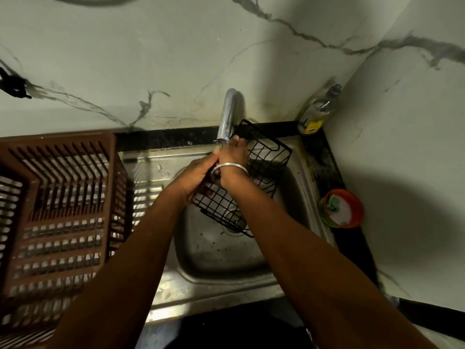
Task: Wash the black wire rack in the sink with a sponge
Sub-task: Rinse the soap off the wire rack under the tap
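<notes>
**sudsy_k:** So where was the black wire rack [266,159] at that point, down in the basin or what?

**tapwatcher:** Nah, it was held up over the sink [214,255], tilted, with its top corner right beside the spout of the tap [227,117]. The low end hung above the drain [234,219]. Both hands were on it. The left hand [198,177] had its fingers [215,157] curled round the rack's left edge, gripping it. The right hand [232,157] was higher up, fingers hooked over the top rim just under the spout, so gripping too as far as I could see. There was 1 silver bangle [229,168] on that wrist.

**sudsy_k:** And the sponge?

**tapwatcher:** Couldn't tell, honestly. If 1 was in a hand, the hands hid it. There was something green lying in an orange tub [342,209] on the black surface [324,159] to the right of the sink, but it was too small to say what it was.

**sudsy_k:** Water running?

**tapwatcher:** Too dim and blurry to call.

**sudsy_k:** Anything else around?

**tapwatcher:** A brown plastic basket [63,197] sat on the left, on the sink's drainboard. 1 bottle [317,113] with a yellow label stood in the back right corner, against the marble-look wall [151,59].
</notes>
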